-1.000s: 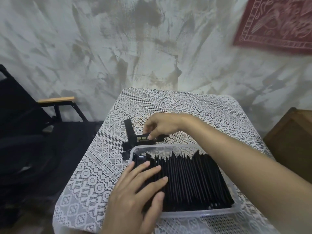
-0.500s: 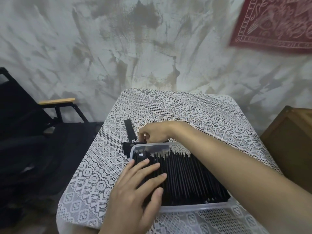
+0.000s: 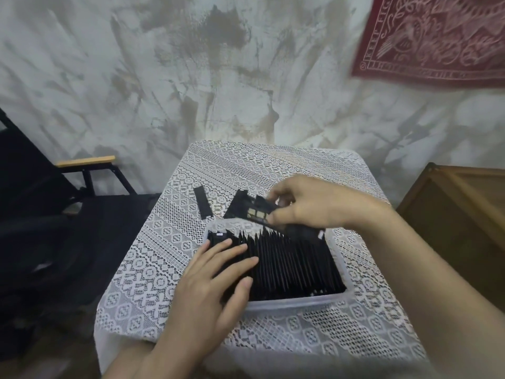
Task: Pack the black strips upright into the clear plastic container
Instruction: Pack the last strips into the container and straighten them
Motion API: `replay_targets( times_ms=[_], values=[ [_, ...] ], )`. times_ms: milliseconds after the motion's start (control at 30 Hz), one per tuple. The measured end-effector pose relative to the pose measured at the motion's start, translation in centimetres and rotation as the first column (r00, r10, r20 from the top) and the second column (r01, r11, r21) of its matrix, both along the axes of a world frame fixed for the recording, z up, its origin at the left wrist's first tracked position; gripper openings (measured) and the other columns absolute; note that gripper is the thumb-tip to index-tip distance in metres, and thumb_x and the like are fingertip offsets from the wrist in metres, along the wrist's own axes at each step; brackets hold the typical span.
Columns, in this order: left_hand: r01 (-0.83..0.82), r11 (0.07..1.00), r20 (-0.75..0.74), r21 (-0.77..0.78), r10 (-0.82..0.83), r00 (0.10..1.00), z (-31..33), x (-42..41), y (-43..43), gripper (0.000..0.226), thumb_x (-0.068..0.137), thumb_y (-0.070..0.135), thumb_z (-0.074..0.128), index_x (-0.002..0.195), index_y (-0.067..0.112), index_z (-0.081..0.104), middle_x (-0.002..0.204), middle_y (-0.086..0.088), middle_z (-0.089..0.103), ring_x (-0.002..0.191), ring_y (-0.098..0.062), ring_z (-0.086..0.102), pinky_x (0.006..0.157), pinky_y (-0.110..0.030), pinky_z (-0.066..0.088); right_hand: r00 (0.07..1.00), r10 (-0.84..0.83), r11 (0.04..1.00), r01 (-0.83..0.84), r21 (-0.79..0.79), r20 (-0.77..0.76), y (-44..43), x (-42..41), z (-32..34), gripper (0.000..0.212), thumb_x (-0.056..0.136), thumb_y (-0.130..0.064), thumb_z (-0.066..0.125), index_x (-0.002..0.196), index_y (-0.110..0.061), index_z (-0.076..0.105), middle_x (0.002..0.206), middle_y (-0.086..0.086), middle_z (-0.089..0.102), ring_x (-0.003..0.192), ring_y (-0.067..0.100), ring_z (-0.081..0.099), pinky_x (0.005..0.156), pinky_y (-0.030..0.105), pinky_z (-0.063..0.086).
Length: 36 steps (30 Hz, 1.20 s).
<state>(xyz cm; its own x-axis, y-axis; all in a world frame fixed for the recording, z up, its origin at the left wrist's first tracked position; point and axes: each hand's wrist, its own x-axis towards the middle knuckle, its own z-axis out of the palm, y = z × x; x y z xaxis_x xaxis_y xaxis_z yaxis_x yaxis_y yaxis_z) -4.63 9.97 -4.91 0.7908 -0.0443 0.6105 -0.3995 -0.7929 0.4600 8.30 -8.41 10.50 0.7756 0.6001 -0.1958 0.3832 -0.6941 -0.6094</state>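
- Black strips: most are already in the clear plastic container, standing on edge in a tight row that fills nearly the whole tub, from the near wall to the far one
- Container sits at the near middle of the lace-covered surface, right in front of me
- My left hand lies flat on the left end of the row, fingers straight and spread, pressing on the strip tops; I judge it is holding them upright and back to keep a slot free
- My right hand hovers over the far edge of the tub; its fingers are pinched on a held strip, which is tilted and not yet inside
- Second dark piece sits just left of the held strip; cannot tell if it is part of the same pinch or lying on the cloth
- Loose strip lies flat on the surface beyond the tub's far-left corner, apart from both hands
- Done: the bulk of the packing, by the look of it
- Left: drop the held strip in upright, then fetch the loose one or two behind the tub; very little room remains, so the last ones will go in tight
- Late stage, nearly finished
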Motion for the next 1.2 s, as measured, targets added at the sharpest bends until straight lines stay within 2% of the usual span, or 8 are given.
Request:
replay_targets(
  times_ms=[133, 233, 400, 533, 633, 800, 933, 1200],
  values=[
    [0.013, 1.0, -0.03, -0.004, -0.013, 0.999, 0.3, -0.2, 0.0, 0.032, 0.101, 0.046, 0.049, 0.123, 0.038, 0.072, 0.14, 0.015, 0.06, 0.141, -0.004, 0.043, 0.12, -0.049, 0.031, 0.992, -0.1, 0.986, 0.11, -0.122, 0.08, -1.1, -3.6, -2.1, 0.016, 0.089, -0.033, 0.07, 0.102, -0.024, 0.066, 0.079, -0.005, 0.068, 0.067, 0.011, 0.062, 0.057, 0.027, 0.04],
    [0.021, 0.999, -0.029, -0.027, -0.021, 0.999, 0.6, -0.5, -0.2, 0.034, 0.1, 0.047, 0.052, 0.126, 0.034, 0.071, 0.143, 0.014, 0.058, 0.143, -0.005, 0.043, 0.12, -0.051, 0.032, 0.97, -0.189, 0.97, 0.209, -0.127, 0.156, -0.9, -5.2, -3.5, 0.025, 0.088, -0.044, 0.066, 0.106, -0.027, 0.061, 0.088, -0.004, 0.067, 0.084, 0.02, 0.063, 0.058, 0.029, 0.036],
    [-0.014, 0.995, -0.025, -0.104, 0.012, 1.0, 1.0, -1.1, -0.1, 0.039, 0.095, 0.051, 0.057, 0.127, 0.031, 0.071, 0.147, 0.016, 0.054, 0.145, -0.006, 0.04, 0.122, -0.049, 0.03, 0.951, -0.22, 0.958, 0.252, -0.136, 0.218, 0.3, -6.9, -4.0, 0.037, 0.091, -0.05, 0.063, 0.116, -0.025, 0.054, 0.091, -0.003, 0.064, 0.092, 0.022, 0.061, 0.078, 0.037, 0.052],
    [-0.124, 0.983, -0.065, -0.136, 0.116, 0.991, 1.0, -1.5, 0.2, 0.045, 0.095, 0.055, 0.054, 0.13, 0.031, 0.068, 0.149, 0.014, 0.052, 0.142, -0.009, 0.043, 0.115, -0.046, 0.039, 0.948, -0.235, 0.953, 0.268, -0.143, 0.213, 1.3, -7.5, -4.1, 0.044, 0.093, -0.05, 0.062, 0.124, -0.02, 0.051, 0.104, 0.002, 0.066, 0.098, 0.026, 0.062, 0.086, 0.042, 0.054],
    [-0.23, 0.965, -0.143, -0.124, 0.212, 0.967, 0.8, -1.7, 0.3, 0.058, 0.094, 0.062, 0.048, 0.14, 0.028, 0.06, 0.152, 0.012, 0.047, 0.143, -0.01, 0.04, 0.116, -0.039, 0.036, 0.946, -0.263, 0.949, 0.289, -0.124, 0.192, 1.9, -7.6, -4.4, 0.045, 0.095, -0.049, 0.061, 0.125, -0.018, 0.049, 0.098, 0.002, 0.065, 0.088, 0.027, 0.066, 0.079, 0.042, 0.058],
    [-0.243, 0.966, -0.169, -0.087, 0.226, 0.959, 1.3, -1.8, -0.3, 0.063, 0.093, 0.068, 0.046, 0.139, 0.028, 0.061, 0.149, 0.014, 0.052, 0.141, -0.006, 0.041, 0.116, -0.038, 0.037, 0.937, -0.297, 0.941, 0.32, -0.108, 0.185, 2.1, -7.5, -4.6, 0.048, 0.093, -0.06, 0.059, 0.121, -0.021, 0.049, 0.1, 0.002, 0.066, 0.08, 0.026, 0.07, 0.077, 0.042, 0.059],
    [-0.229, 0.972, -0.136, -0.055, 0.22, 0.966, 1.5, -1.6, -0.5, 0.062, 0.094, 0.067, 0.046, 0.14, 0.027, 0.062, 0.148, 0.015, 0.053, 0.144, -0.006, 0.038, 0.118, -0.041, 0.035, 0.946, -0.277, 0.953, 0.293, -0.078, 0.168, 1.6, -7.8, -4.6, 0.046, 0.095, -0.062, 0.054, 0.12, -0.024, 0.05, 0.09, -0.002, 0.066, 0.052, 0.015, 0.07, 0.061, 0.028, 0.055],
    [-0.2, 0.974, -0.099, 0.106, 0.211, 0.973, 0.9, -1.7, -0.2, 0.073, 0.099, 0.073, 0.033, 0.148, 0.023, 0.054, 0.152, 0.01, 0.05, 0.147, -0.015, 0.036, 0.116, -0.055, 0.036, 0.961, -0.266, 0.963, 0.268, -0.017, 0.077, 1.5, -7.5, -5.3, 0.051, 0.093, -0.061, 0.059, 0.125, -0.024, 0.05, 0.084, -0.004, 0.068, 0.049, 0.013, 0.07, 0.06, 0.03, 0.057]
  ],
)
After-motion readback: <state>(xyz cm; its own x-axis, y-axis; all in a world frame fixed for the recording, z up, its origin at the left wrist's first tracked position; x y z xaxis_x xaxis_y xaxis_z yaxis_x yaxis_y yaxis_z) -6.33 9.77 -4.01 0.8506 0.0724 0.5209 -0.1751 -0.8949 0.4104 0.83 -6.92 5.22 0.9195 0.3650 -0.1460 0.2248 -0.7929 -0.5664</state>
